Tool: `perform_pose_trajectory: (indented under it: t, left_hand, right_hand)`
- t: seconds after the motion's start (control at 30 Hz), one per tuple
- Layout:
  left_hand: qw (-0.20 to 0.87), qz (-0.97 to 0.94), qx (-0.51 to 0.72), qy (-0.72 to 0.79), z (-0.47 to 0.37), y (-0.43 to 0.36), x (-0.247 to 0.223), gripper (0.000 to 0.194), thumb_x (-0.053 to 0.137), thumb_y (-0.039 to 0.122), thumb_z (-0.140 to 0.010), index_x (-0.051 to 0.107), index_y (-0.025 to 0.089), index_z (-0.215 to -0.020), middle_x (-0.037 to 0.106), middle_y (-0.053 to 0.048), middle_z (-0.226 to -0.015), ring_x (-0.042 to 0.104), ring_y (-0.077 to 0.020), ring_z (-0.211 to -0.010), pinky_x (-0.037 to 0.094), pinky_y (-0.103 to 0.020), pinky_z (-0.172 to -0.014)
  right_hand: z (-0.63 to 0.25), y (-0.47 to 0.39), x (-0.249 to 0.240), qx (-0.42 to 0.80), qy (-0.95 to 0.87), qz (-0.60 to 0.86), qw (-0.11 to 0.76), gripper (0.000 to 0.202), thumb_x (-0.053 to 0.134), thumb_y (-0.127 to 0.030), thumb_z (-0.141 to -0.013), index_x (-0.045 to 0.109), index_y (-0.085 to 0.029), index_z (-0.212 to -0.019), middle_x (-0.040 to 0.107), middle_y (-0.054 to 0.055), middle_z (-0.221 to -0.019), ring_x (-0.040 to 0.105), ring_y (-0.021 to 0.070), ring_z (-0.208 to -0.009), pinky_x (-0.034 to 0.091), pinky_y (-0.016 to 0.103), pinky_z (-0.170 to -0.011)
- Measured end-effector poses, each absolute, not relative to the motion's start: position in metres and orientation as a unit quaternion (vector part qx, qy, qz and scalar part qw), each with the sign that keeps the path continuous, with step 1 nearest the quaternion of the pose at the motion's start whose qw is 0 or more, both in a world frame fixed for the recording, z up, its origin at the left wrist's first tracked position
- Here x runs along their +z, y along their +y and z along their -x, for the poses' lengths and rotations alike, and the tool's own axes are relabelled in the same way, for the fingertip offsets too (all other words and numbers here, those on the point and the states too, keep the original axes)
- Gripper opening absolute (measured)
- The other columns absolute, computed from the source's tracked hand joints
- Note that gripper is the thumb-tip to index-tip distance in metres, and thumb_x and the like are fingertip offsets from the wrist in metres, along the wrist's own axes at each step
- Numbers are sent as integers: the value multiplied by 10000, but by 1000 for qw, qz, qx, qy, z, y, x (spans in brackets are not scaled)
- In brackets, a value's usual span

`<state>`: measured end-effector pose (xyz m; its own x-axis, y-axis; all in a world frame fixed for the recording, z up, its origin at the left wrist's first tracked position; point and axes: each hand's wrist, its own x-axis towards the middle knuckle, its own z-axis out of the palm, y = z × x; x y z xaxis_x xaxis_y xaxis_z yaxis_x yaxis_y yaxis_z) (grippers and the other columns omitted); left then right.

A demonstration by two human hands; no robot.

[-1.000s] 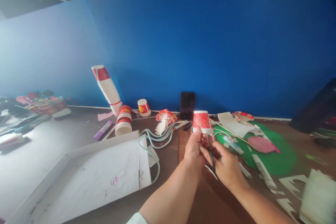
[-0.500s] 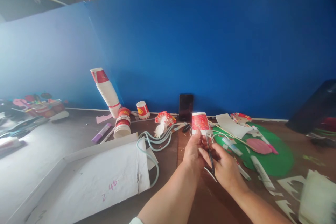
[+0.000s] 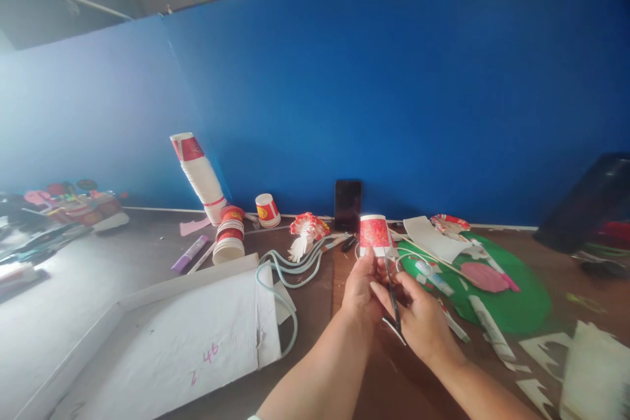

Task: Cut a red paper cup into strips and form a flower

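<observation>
My left hand [image 3: 361,289] is closed around the lower edge of a red and white paper cup [image 3: 374,233], held with its wider end toward me. In my right hand [image 3: 423,315] is a pair of dark, slender scissors [image 3: 392,298], with the blades pointing up to the cup's lower edge. Both hands meet just below the cup, and some fingertips are hidden there. A thin white paper strip [image 3: 394,330] hangs under the scissors beside my right hand.
A white cardboard box [image 3: 162,348] lies left, with a cable [image 3: 295,272] over its corner. Behind are stacked paper cups [image 3: 201,180], a single cup [image 3: 267,211] and a phone [image 3: 347,205] against the blue partition [image 3: 369,79]. A green paper disc [image 3: 522,289] bearing scraps lies right.
The view has tilted up slightly. Both hands, the cup and the scissors keep nearly the same position, with only slight finger movement.
</observation>
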<state>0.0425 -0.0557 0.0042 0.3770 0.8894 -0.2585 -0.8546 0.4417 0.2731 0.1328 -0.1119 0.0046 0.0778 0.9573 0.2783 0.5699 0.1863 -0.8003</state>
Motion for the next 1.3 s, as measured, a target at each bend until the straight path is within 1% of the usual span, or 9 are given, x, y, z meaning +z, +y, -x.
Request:
perform_pose_trajectory:
  t: [0.13,0.27,0.5,0.67,0.73,0.87,0.97,1.1,1.3]
  left_hand:
    - [825,-42,529,195,-42,-56,5,340,700,405,-765,571,106,-664,559,-21,-590,538,-103,-520,446,-236,-591]
    - [819,-32,530,219,-42,-56,4,325,745,389,-722,563,122,-690,563,-17,-611,547,-106,-537,454,-238,-612]
    - [813,-9,542,211,-44,-58,4,272,702,342,-774,552,126,-706,568,-21,-623,533,-94,-522,446,-222,-589]
    - [809,-18,541,228,-44,-60,8,304,733,370,-740,557,125,-699,555,-15,-606,518,-94,-508,441,-227,-575]
    - [809,-16,539,234,-43,-60,8,311,740,378,-731,562,126,-702,558,-18,-610,526,-101,-516,442,-231,-577]
    - [815,15,531,231,-43,-58,8,292,700,365,-774,554,124,-696,554,-21,-608,530,-101,-518,430,-220,-558]
    - [811,29,537,230,-44,-58,8,269,673,338,-801,544,128,-693,550,-18,-607,529,-99,-517,430,-220,-569]
    - [806,27,543,234,-44,-58,8,259,678,325,-795,546,125,-696,556,-22,-622,534,-104,-529,436,-233,-595]
    - [813,-12,535,228,-45,-61,6,307,711,365,-755,529,139,-655,518,-7,-587,495,-103,-507,434,-250,-604]
  right_hand:
    - [-132,-112,7,221,-643,599,422,348,623,-495,-806,641,-253,-1055,738,25,-883,685,203,-756,510,262,-655]
    - [-132,-111,7,223,-640,593,434,389,614,-519,-800,638,-250,-1080,742,37,-919,693,208,-783,517,260,-659]
    - [-130,-112,10,212,-641,596,434,339,582,-569,-800,632,-242,-876,721,27,-739,665,205,-646,494,266,-585]
    - [-130,-113,14,214,-638,598,436,369,585,-564,-802,648,-243,-972,744,35,-829,688,204,-702,508,260,-628]
    - [-130,-113,15,205,-637,603,435,379,582,-566,-803,655,-246,-992,744,29,-813,687,203,-693,509,264,-632]
    - [-130,-113,14,210,-639,595,440,392,573,-569,-807,658,-238,-998,746,39,-823,688,211,-701,508,269,-623]
    - [-131,-111,12,226,-639,592,437,374,585,-561,-802,650,-241,-984,743,31,-814,688,206,-701,507,261,-618]
    - [-131,-111,11,222,-640,598,429,335,590,-559,-796,638,-243,-897,725,14,-736,670,193,-648,497,255,-590]
    - [-132,-111,14,228,-638,585,445,340,593,-572,-789,635,-247,-879,734,34,-772,675,211,-662,509,274,-596]
